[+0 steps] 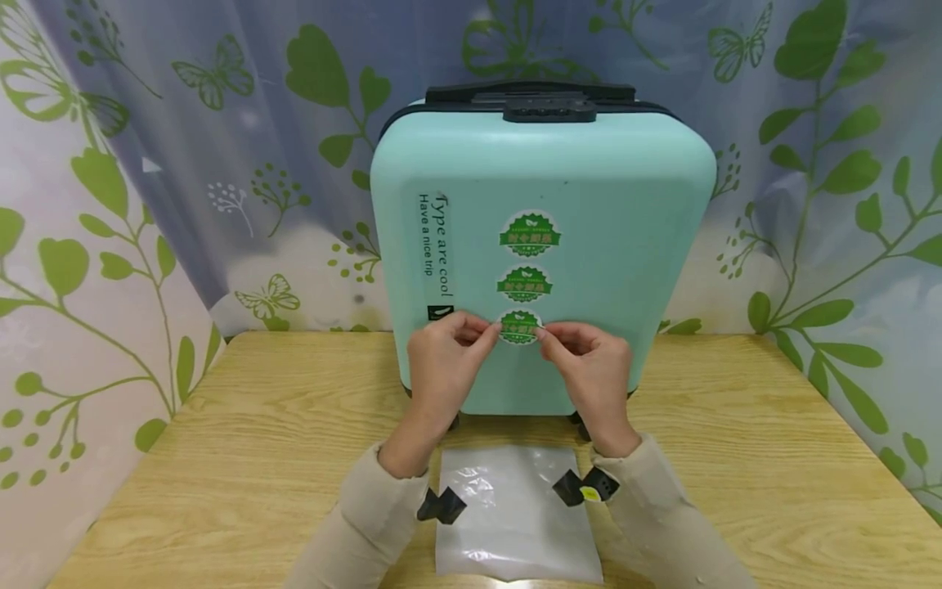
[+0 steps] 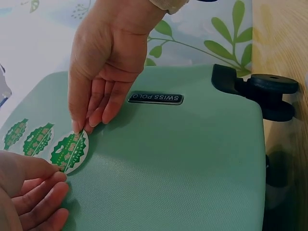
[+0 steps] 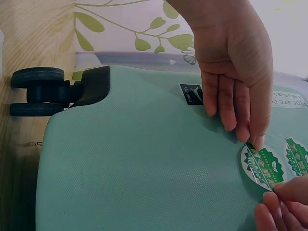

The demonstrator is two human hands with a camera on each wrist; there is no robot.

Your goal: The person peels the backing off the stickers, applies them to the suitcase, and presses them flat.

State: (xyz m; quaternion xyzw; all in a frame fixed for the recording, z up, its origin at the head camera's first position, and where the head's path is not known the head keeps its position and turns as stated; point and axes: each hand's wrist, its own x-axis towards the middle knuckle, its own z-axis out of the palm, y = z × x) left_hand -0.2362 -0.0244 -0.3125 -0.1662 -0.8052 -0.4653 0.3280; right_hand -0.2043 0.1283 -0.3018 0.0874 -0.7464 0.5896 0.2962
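A mint-green suitcase stands upright on the table. Two round green-and-white stickers lie one above the other on its front. Below them is a third round sticker, pinched at its left edge by my left hand between thumb and forefinger. On the opposite edge, the thumb and forefinger of my right hand pinch the same sticker. In the left wrist view this sticker lies close against the suitcase face, and the right wrist view shows both hands' fingertips at its edges.
A clear plastic sheet or bag lies on the wooden table under my forearms. Black wheels hold the suitcase up. Behind it hangs a leaf-patterned curtain. The suitcase carries a SWISS POLO badge and printed lettering.
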